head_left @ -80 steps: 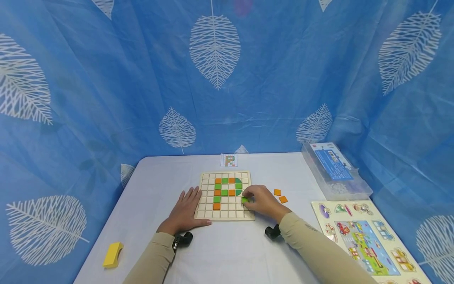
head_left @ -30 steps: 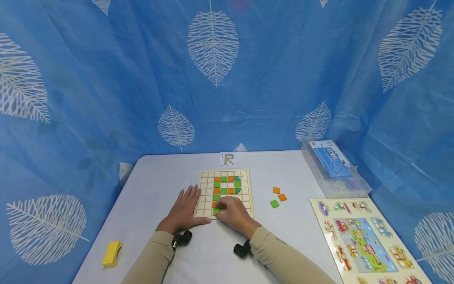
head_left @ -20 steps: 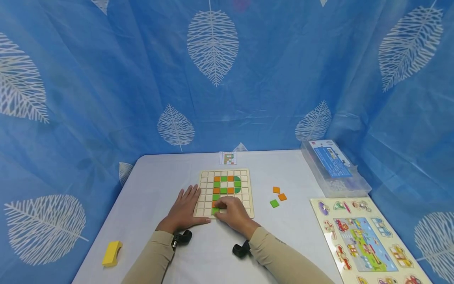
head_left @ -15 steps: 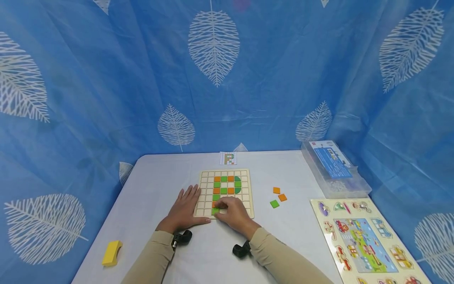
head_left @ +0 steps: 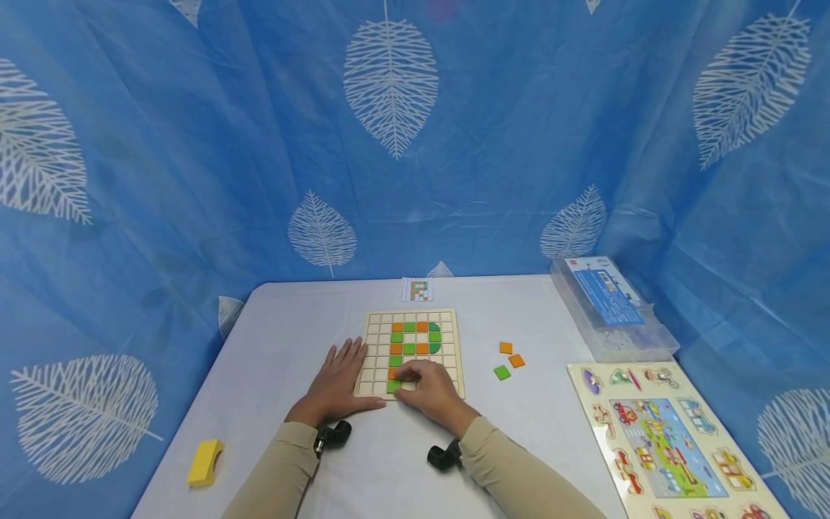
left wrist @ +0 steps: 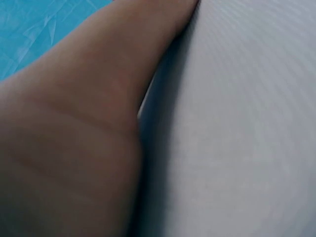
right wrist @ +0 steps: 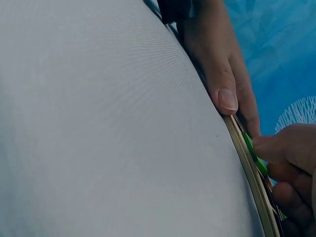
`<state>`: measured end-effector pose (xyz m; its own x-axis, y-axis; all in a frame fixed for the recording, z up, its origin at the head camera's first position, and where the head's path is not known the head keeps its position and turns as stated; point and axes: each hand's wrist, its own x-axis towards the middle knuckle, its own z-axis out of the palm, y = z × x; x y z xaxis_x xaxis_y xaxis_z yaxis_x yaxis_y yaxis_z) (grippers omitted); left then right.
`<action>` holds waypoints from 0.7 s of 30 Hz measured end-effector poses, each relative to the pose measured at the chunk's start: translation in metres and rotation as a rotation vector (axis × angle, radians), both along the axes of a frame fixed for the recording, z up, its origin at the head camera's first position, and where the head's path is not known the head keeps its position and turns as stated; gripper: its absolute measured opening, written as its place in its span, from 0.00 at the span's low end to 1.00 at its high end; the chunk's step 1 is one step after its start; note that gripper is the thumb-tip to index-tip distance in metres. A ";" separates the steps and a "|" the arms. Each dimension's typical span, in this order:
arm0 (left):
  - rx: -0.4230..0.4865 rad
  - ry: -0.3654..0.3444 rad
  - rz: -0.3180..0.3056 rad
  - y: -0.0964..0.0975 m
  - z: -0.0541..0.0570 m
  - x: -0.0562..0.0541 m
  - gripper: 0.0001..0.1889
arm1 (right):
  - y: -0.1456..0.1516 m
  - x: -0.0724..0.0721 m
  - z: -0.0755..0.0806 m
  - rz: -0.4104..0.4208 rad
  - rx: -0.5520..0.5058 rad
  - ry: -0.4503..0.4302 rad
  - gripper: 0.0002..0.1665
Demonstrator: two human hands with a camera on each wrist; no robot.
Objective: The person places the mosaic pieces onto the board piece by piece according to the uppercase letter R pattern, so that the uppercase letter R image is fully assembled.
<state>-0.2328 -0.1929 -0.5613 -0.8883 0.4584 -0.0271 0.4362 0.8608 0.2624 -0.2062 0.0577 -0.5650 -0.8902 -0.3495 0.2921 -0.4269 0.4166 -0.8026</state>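
My left hand (head_left: 337, 382) lies flat with its fingers spread at the left edge of the wooden grid board (head_left: 447, 393); its thumb reaches the near edge. Orange and green square tiles and green rounded corner pieces form a P-like figure on the board. At the bottom of the figure's left column sits a green tile (head_left: 393, 387). My right hand (head_left: 431, 389) pinches this tile with curled fingers; in the right wrist view its thumb (right wrist: 266, 145) is right on the green tile (right wrist: 255, 155). The left wrist view shows mostly the left hand's edge (left wrist: 84, 123).
Two orange tiles (head_left: 506, 347) and a loose green tile (head_left: 502, 373) lie right of the board. A pattern card (head_left: 417, 290) is behind it. A clear plastic box (head_left: 635, 346) and picture puzzle (head_left: 586, 404) stand right; a yellow block (head_left: 204, 463) lies left.
From beside the board's right edge, my right hand carried a green tile to the bottom of the left column. A green tile now lies beside the orange ones. My left hand stayed put.
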 end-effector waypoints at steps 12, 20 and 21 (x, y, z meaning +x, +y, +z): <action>0.006 0.009 -0.002 0.000 -0.002 0.000 0.70 | 0.008 0.003 0.004 0.015 -0.066 -0.056 0.15; 0.010 0.012 -0.002 0.000 -0.001 0.000 0.70 | 0.019 0.000 0.008 0.000 -0.082 -0.080 0.12; 0.011 0.011 -0.002 0.000 -0.001 0.000 0.70 | 0.021 0.000 0.008 -0.004 -0.088 -0.066 0.12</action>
<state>-0.2328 -0.1931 -0.5624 -0.8876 0.4605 -0.0117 0.4410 0.8568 0.2672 -0.2063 0.0783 -0.5565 -0.9100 -0.3215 0.2619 -0.3701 0.3446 -0.8627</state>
